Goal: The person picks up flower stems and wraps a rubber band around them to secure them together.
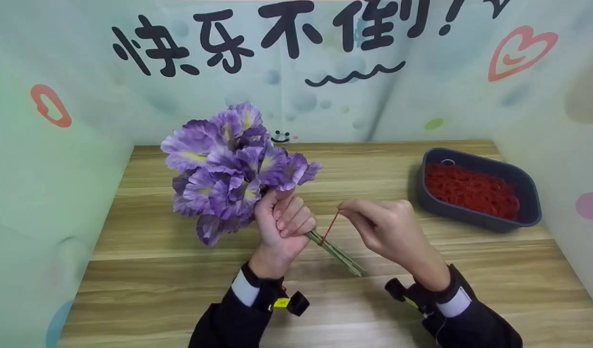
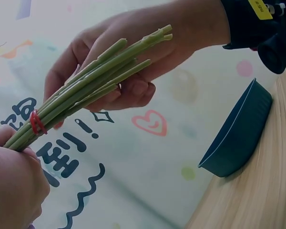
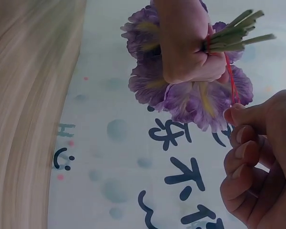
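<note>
A bunch of purple artificial flowers (image 1: 229, 164) with yellow centres is gripped by my left hand (image 1: 284, 227) just below the blooms. Its green stems (image 1: 342, 256) stick out past the fist, toward the lower right in the head view. Around the stems, close to the left hand, goes a red rubber band (image 2: 36, 122). My right hand (image 1: 391, 232) pinches a stretched loop of that band (image 3: 232, 81) between thumb and forefinger, pulled away from the stems. In the right wrist view the other right fingers (image 3: 240, 179) are curled.
At the right of the wooden table (image 1: 156, 299) stands a dark blue-grey plastic basin (image 1: 475, 217) holding a heap of red rubber bands (image 1: 470, 191). A printed backdrop (image 1: 204, 96) with black characters rises behind and on both sides of the table.
</note>
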Action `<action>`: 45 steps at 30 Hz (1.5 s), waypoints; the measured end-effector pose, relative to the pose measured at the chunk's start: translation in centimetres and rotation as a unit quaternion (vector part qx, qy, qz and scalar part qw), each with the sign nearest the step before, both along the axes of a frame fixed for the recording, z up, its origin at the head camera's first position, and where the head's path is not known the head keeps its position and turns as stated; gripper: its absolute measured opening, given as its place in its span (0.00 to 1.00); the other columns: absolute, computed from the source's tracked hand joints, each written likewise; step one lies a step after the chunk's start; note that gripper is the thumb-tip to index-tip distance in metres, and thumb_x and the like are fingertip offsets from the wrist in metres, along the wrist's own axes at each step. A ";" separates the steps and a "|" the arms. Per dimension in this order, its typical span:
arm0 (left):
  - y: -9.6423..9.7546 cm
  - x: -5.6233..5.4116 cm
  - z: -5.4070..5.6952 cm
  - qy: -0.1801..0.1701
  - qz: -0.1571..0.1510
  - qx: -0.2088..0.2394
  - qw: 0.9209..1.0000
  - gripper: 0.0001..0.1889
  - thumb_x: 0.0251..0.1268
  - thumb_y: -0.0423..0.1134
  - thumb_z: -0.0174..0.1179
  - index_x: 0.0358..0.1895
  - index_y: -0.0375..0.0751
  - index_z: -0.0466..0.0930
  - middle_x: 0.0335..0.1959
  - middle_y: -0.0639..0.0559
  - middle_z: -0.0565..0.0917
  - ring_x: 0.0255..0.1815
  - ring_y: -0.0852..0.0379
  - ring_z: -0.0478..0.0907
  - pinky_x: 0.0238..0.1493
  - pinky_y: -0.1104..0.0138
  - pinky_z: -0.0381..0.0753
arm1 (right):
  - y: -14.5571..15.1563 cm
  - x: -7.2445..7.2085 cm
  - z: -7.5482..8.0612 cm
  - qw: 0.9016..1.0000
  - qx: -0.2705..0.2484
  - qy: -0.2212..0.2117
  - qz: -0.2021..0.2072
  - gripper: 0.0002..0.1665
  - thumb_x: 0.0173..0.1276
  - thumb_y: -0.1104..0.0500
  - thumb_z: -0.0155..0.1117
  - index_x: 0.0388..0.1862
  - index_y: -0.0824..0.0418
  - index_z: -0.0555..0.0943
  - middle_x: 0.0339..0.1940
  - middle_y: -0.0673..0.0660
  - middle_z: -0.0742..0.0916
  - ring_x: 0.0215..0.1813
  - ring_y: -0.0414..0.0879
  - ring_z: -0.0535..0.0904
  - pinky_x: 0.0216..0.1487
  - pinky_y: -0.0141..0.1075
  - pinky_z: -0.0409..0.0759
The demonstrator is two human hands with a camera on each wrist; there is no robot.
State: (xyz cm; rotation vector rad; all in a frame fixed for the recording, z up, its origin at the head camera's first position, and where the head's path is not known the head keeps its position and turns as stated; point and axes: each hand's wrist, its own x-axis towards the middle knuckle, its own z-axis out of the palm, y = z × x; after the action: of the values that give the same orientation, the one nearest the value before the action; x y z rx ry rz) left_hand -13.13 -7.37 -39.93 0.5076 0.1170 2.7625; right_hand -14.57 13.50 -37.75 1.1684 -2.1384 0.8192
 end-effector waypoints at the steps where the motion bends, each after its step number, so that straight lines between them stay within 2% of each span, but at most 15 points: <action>1: 0.1 0.0 0.0 -0.001 -0.002 0.000 1.000 0.31 0.67 0.38 0.59 0.14 0.52 0.45 0.08 0.61 0.46 0.09 0.65 0.40 0.15 0.74 0.37 | 0.0 -0.2 -0.1 1.000 0.000 0.003 -0.001 0.10 0.79 0.57 0.66 0.40 0.59 0.90 0.32 0.51 0.94 0.26 0.41 0.89 0.25 0.37 0.86; 7: 0.5 0.5 0.3 -0.012 -0.013 -0.004 1.000 0.31 0.67 0.38 0.59 0.13 0.52 0.46 0.08 0.61 0.45 0.09 0.64 0.39 0.15 0.74 0.37 | 0.2 -1.2 -0.7 1.000 0.000 0.002 -0.012 0.05 0.75 0.61 0.68 0.40 0.59 0.89 0.30 0.50 0.93 0.27 0.42 0.89 0.26 0.38 0.86; 13: 0.9 0.9 0.4 -0.002 -0.021 0.012 1.000 0.31 0.68 0.38 0.58 0.13 0.52 0.46 0.07 0.61 0.45 0.08 0.64 0.39 0.15 0.74 0.37 | 0.1 -2.0 -1.5 1.000 0.006 0.000 -0.016 0.04 0.71 0.65 0.71 0.41 0.59 0.90 0.31 0.52 0.94 0.27 0.40 0.89 0.27 0.35 0.86; 18: 1.2 1.0 0.3 0.004 -0.022 0.023 0.999 0.31 0.69 0.38 0.57 0.13 0.52 0.46 0.08 0.61 0.45 0.08 0.65 0.39 0.15 0.75 0.37 | -0.2 -2.5 -2.2 0.999 0.006 -0.021 -0.024 0.05 0.69 0.67 0.72 0.40 0.59 0.89 0.29 0.50 0.92 0.22 0.37 0.83 0.23 0.30 0.81; 24: 1.3 1.2 0.2 0.000 -0.014 0.022 1.000 0.31 0.69 0.38 0.58 0.13 0.52 0.45 0.08 0.61 0.45 0.08 0.65 0.39 0.15 0.75 0.37 | -0.9 -2.7 -3.1 0.998 0.018 -0.051 -0.037 0.03 0.70 0.65 0.70 0.39 0.59 0.88 0.24 0.50 0.90 0.19 0.35 0.77 0.20 0.27 0.74; 32: 1.0 1.2 0.5 -0.003 0.012 0.047 0.999 0.30 0.68 0.36 0.57 0.14 0.52 0.46 0.08 0.61 0.46 0.09 0.65 0.40 0.15 0.74 0.38 | -2.2 -2.1 -4.3 0.995 0.046 -0.082 -0.025 0.03 0.70 0.64 0.69 0.38 0.58 0.88 0.23 0.51 0.89 0.18 0.37 0.77 0.20 0.26 0.72; 36: 0.8 1.1 0.7 0.000 0.011 0.075 0.997 0.29 0.69 0.35 0.55 0.14 0.53 0.45 0.08 0.62 0.47 0.08 0.65 0.41 0.15 0.75 0.38 | -2.7 -1.6 -4.6 0.994 0.064 -0.088 -0.018 0.03 0.69 0.63 0.68 0.37 0.57 0.87 0.23 0.50 0.88 0.20 0.37 0.77 0.21 0.28 0.73; 39: 0.6 1.0 0.8 0.002 0.014 0.092 0.996 0.29 0.70 0.35 0.54 0.14 0.53 0.46 0.07 0.62 0.48 0.08 0.66 0.41 0.15 0.75 0.39 | -3.2 -1.2 -4.8 0.993 0.073 -0.092 -0.009 0.04 0.67 0.66 0.67 0.34 0.57 0.85 0.20 0.49 0.85 0.20 0.37 0.74 0.22 0.26 0.70; 43: 0.4 0.9 0.9 0.010 0.028 0.109 0.994 0.29 0.70 0.35 0.54 0.14 0.52 0.46 0.08 0.62 0.49 0.08 0.66 0.43 0.15 0.75 0.40 | -4.1 -0.3 -5.5 0.996 0.072 -0.059 0.010 0.07 0.62 0.68 0.66 0.28 0.58 0.78 0.14 0.49 0.76 0.17 0.35 0.64 0.19 0.24 0.61; 45: 0.3 0.9 1.0 0.015 0.034 0.115 0.993 0.30 0.71 0.35 0.54 0.14 0.53 0.46 0.08 0.61 0.50 0.08 0.66 0.44 0.14 0.75 0.40 | -4.7 0.3 -5.8 0.997 0.065 -0.034 0.019 0.10 0.60 0.68 0.66 0.25 0.57 0.75 0.13 0.49 0.74 0.16 0.35 0.63 0.18 0.23 0.59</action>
State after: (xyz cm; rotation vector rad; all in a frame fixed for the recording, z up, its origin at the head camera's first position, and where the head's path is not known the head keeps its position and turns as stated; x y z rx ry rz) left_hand -12.25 -7.08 -38.96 0.6129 -0.1827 2.8518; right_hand -14.24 8.83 -43.56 1.2656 -2.2608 0.7565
